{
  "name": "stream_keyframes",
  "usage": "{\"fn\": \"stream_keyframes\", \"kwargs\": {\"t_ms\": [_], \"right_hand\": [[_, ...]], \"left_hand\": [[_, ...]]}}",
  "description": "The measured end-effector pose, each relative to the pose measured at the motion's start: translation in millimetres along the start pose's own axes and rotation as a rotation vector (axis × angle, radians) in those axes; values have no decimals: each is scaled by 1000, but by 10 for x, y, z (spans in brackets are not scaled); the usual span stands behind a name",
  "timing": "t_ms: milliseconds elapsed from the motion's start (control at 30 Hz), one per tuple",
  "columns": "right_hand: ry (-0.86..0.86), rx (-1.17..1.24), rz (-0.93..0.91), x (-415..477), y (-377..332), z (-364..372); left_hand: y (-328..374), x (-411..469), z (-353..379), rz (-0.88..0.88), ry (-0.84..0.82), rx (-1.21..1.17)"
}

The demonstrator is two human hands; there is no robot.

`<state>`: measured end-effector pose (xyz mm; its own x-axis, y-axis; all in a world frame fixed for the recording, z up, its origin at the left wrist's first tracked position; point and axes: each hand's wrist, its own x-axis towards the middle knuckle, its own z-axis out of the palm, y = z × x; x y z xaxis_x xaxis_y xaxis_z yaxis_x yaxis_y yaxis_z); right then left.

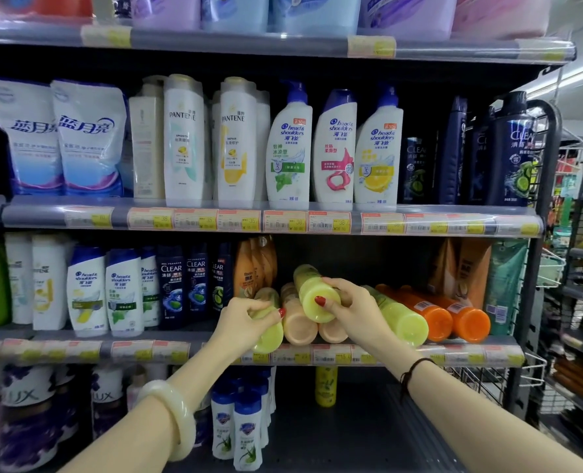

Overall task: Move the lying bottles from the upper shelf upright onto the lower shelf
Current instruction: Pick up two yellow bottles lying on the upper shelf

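Several bottles lie on their sides on the upper shelf (402, 353), bases toward me. My left hand (249, 319) grips a yellow-green bottle (270, 337) at the left end of the pile. My right hand (348, 302) holds a second yellow-green bottle (312, 295) that rests on top of two peach bottles (298, 327). To the right lie another yellow-green bottle (402, 322) and two orange bottles (467, 322). One yellow bottle (326, 385) stands upright on the lower shelf (334, 438) below.
Upright shampoo bottles (170, 285) fill the left of the upper shelf. Small white bottles with blue caps (245, 428) stand on the lower shelf at left, beside purple Lux packs (27, 404). Brown refill pouches (460, 268) lean behind the orange bottles. A wire rack (488, 380) hangs at right.
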<state>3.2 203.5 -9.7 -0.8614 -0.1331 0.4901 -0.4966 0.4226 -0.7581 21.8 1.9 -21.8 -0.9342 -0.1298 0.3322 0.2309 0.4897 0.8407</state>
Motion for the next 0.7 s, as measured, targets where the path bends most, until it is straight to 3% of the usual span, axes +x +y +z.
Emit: {"fn": "stream_keyframes", "kwargs": {"t_ms": [200, 400, 700], "right_hand": [[-36, 2, 3, -73, -57, -16], [33, 43, 44, -53, -164, 38], [-28, 382, 490, -11, -234, 85]], "left_hand": [[81, -38, 22, -115, 36, -139], [81, -8, 42, -254, 91, -218], [73, -120, 87, -303, 118, -346]]}}
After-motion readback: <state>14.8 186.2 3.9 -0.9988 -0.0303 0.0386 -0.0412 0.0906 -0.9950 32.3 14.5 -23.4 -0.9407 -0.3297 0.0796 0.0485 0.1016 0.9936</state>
